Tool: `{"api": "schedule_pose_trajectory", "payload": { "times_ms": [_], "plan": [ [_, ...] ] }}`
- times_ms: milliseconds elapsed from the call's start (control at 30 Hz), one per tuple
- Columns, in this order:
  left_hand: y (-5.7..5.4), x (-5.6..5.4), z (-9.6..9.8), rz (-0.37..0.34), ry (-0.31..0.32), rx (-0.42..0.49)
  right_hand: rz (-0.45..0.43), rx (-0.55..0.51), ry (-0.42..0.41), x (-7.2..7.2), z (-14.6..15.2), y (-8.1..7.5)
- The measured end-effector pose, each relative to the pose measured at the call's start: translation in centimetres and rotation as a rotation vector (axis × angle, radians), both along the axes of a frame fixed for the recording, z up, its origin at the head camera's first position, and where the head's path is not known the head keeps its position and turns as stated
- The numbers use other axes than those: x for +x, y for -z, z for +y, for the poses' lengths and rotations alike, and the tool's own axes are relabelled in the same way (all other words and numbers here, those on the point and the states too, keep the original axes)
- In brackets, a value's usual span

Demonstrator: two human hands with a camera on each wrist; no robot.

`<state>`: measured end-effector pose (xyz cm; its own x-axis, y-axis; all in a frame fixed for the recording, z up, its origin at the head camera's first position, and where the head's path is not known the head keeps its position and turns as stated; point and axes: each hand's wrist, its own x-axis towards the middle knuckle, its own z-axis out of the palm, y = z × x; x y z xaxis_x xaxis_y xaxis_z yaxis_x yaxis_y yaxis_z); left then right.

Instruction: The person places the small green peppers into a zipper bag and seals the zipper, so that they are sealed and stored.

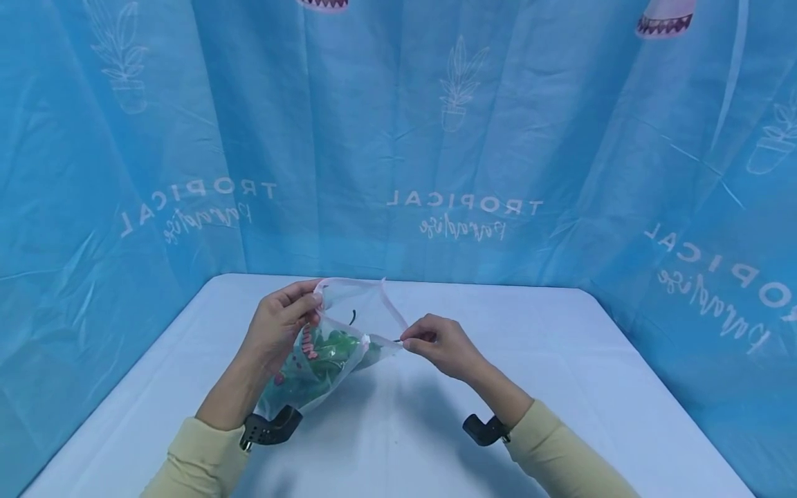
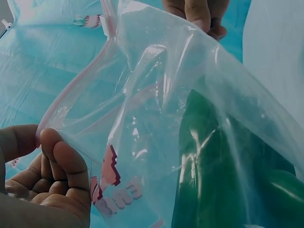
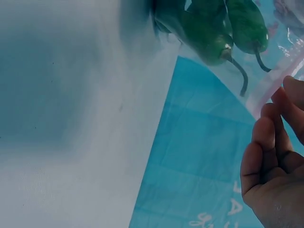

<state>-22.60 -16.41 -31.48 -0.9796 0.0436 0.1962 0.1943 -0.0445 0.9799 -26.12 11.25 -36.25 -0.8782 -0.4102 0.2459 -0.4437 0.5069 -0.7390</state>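
Observation:
A clear zip bag [image 1: 355, 297] with a pink zip edge hangs between both hands, its mouth spread apart. Green peppers [image 3: 204, 38] with dark, curved stems lie inside it. My left hand [image 1: 283, 318] pinches the rim at the left side of the mouth; in the left wrist view its other fingers are curled. At the opposite corner, my right hand [image 1: 443, 346] pinches the pink edge between thumb and fingertips, close to the stems. A small white slider [image 1: 365, 339] sits on the near part of the rim. Red and pink print [image 2: 111, 166] marks the bag's side.
The bag is over a white table [image 1: 560, 387], casting shadows on it. Blue curtains [image 1: 398, 138] printed with plants and lettering close in the back and both sides. Dark straps with black camera mounts [image 1: 274, 425] sit on both wrists.

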Motion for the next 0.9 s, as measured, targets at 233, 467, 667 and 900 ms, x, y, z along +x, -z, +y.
{"api": "schedule_pose_trajectory", "payload": {
  "times_ms": [233, 467, 667, 900],
  "plan": [
    [0.3, -0.1, 0.5, -0.034, -0.013, -0.034, 0.029, 0.010, 0.001, 0.0, -0.3, -0.4],
    [1.3, -0.7, 1.1, -0.047, -0.056, -0.148, -0.008, 0.008, 0.090, 0.1, 0.5, -0.4],
    [2.6, -1.6, 1.8, -0.055, -0.049, -0.174, -0.009, -0.002, 0.112, 0.1, 2.0, 0.0],
    [3.8, -1.9, 2.7, -0.072, -0.056, -0.214, -0.031, -0.010, 0.116, 0.1, 3.1, 0.5]
  ]
}}
